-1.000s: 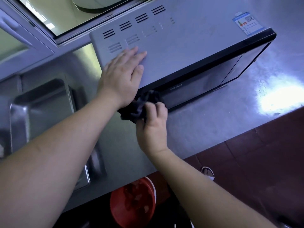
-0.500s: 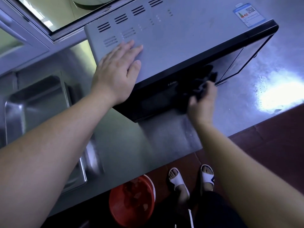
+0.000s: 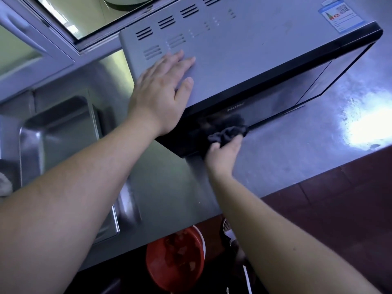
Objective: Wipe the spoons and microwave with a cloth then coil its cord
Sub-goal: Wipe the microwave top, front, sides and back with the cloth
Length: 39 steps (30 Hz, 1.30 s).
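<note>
The left hand [image 3: 161, 92] lies flat, fingers straight, on the microwave [image 3: 254, 54], whose length runs left-right; the right hand [image 3: 222, 153] grips a cloth [image 3: 228, 133] against its door.

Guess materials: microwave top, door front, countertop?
Grey microwave top: likely painted sheet metal, matte, with punched vent slots. Black microwave door front: glossy glass or plastic, shows reflections. Silver countertop: probably brushed stainless steel, given the streaky glare.

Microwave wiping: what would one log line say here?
left hand flat on microwave top | right hand holds cloth against door
</note>
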Available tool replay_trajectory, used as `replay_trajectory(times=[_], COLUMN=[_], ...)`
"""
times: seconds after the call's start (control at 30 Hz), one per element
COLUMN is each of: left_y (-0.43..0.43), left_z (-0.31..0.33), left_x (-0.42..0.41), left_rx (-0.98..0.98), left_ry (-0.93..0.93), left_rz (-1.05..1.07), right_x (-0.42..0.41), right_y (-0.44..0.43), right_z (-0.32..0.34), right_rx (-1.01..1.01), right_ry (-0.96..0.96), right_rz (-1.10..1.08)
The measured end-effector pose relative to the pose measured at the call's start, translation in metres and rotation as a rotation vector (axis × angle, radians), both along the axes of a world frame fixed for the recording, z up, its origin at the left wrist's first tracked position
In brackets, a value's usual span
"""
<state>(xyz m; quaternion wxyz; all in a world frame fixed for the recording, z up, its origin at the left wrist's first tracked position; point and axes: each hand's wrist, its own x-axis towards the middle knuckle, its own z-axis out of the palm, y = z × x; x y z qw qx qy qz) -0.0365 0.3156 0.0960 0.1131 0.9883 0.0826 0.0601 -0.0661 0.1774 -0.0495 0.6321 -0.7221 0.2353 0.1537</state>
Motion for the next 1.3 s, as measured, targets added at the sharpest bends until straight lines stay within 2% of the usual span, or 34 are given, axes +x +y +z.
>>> replay_trajectory(times=[0.07,0.27,0.33,0.47,0.6,0.67,0.77,0.83,0.93,1.0,1.1,1.2,1.3], left_y=[0.0,-0.001,-0.001,-0.001,0.0,0.0,0.002,0.003,0.006,0.006,0.003,0.003,0.002], left_z=[0.0,-0.001,-0.001,0.0,0.0,0.001,0.002,0.002,0.0,-0.001,-0.002,-0.002,-0.002], left_x=[0.0,0.0,0.0,-0.001,-0.001,0.0,0.001,0.002,0.003,0.002,0.0,0.0,0.0], left_rx=[0.004,0.008,0.001,-0.019,-0.029,-0.034,-0.03,-0.041,-0.051,-0.035,-0.026,-0.03,-0.023], left_ry=[0.004,0.001,-0.004,0.005,0.014,0.026,0.062,0.079,0.09,0.063,0.052,0.049,0.048], left_rz=[0.0,0.004,0.005,0.016,0.021,0.019,0.006,0.001,-0.007,-0.004,0.013,0.024,0.019], right_x=[-0.022,-0.034,-0.035,-0.032,-0.028,-0.028,-0.035,-0.034,-0.016,-0.002,0.015,0.046,0.075], right_y=[0.027,0.061,0.057,0.053,0.05,0.039,0.016,0.0,-0.025,-0.037,-0.056,-0.083,-0.102], right_z=[0.012,0.024,0.04,0.072,0.104,0.123,0.135,0.139,0.133,0.124,0.115,0.118,0.128], right_rx=[0.067,0.471,0.606,0.774,0.924,0.858,0.631,0.389,-0.044,-0.27,-0.455,-0.465,-0.502], right_ry=[0.137,0.434,0.513,0.586,0.525,0.464,0.226,-0.052,-0.567,-0.725,-0.808,-0.754,-0.611], right_rz=[0.016,-0.146,-0.097,-0.067,-0.213,-0.122,-0.005,0.073,0.259,0.401,0.484,0.341,0.219])
